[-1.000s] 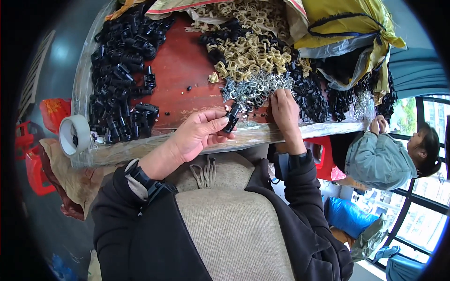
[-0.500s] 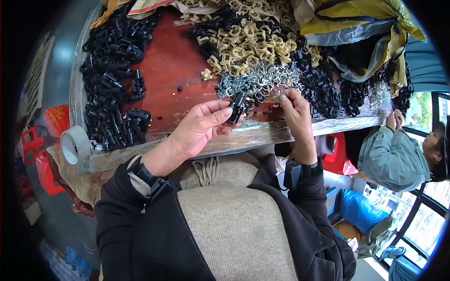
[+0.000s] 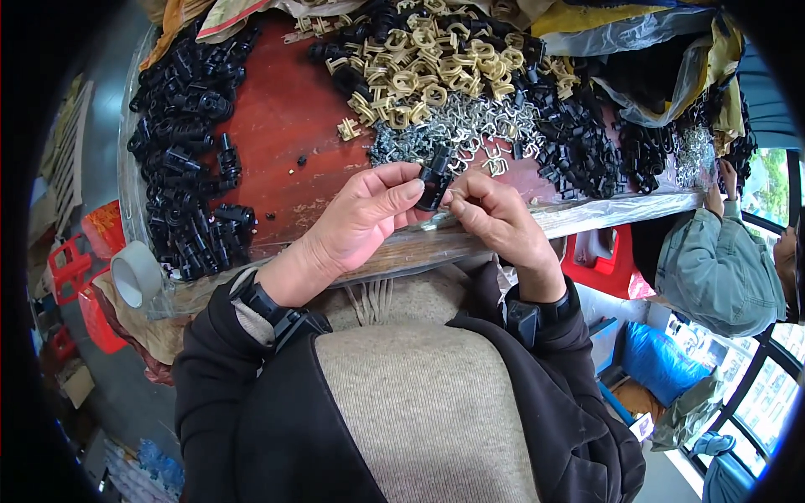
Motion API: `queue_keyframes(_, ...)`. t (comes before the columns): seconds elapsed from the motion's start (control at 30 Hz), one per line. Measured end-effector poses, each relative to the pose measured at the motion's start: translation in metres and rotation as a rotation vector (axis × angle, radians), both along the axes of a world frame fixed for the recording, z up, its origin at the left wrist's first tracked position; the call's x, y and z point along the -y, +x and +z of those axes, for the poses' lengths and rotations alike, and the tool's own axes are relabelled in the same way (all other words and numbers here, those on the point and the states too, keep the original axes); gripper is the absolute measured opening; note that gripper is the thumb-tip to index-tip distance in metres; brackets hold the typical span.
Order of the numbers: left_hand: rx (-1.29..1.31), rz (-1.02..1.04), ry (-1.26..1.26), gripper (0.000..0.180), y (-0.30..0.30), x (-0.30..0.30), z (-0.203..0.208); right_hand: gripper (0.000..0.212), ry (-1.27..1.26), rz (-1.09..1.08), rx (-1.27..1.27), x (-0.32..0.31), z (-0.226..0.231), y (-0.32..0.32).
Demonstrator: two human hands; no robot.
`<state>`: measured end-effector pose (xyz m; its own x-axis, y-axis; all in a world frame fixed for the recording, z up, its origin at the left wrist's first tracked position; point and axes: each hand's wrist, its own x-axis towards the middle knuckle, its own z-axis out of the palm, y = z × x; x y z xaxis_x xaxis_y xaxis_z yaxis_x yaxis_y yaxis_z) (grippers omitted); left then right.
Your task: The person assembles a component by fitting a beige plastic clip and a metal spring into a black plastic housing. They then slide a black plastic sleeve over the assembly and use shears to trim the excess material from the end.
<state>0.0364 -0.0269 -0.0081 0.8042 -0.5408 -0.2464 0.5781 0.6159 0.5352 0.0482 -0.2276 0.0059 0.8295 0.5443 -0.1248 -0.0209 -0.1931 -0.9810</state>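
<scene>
Head view, tabletop: a red tabletop [image 3: 281, 109] carries a heap of metal hooks [image 3: 470, 126], the landmark for every place below.
Black part: the held black part [image 3: 435, 178] is on the person's side of the metal hooks, at the heap's near edge, raised in the left hand close to the table's front edge.
Long axis: it runs mostly away from the person, tilted a little, so the far end leans right and points toward the metal hooks; the near end points back toward the person and slightly left.
Left hand: the left hand [image 3: 356, 218], on the near-left side of the metal hooks, pinches the black part, its thumb lying against the part's left side.
Right hand: the right hand [image 3: 507, 222], on the near side of the metal hooks, has thumb and index tips drawn close together beside the part's lower right; whether a small piece sits between them, I cannot tell.
Cream clips: a pile of cream clips [image 3: 419, 80] lies just beyond the metal hooks.
Small black pieces: small black pieces [image 3: 579, 147] spread to the right of the metal hooks.
Black cylinders: a long heap of black cylinders [image 3: 189, 138] lies well left of the metal hooks.
Co-worker: a person in a pale jacket [image 3: 717, 268] is far right of the metal hooks.
</scene>
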Motion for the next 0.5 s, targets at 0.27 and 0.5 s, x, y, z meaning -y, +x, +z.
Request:
queue_keyframes(0.27,0.026,0.024,-0.076,0.026,-0.017,-0.017,0.012,0.013,0.105,-0.14,0.001,-0.027,0.017,-0.021)
queue_keyframes(0.5,-0.015,-0.035,-0.135,0.028,-0.035,-0.034,0.016,0.007,-0.172,-0.14,0.627,-0.05,0.034,-0.037)
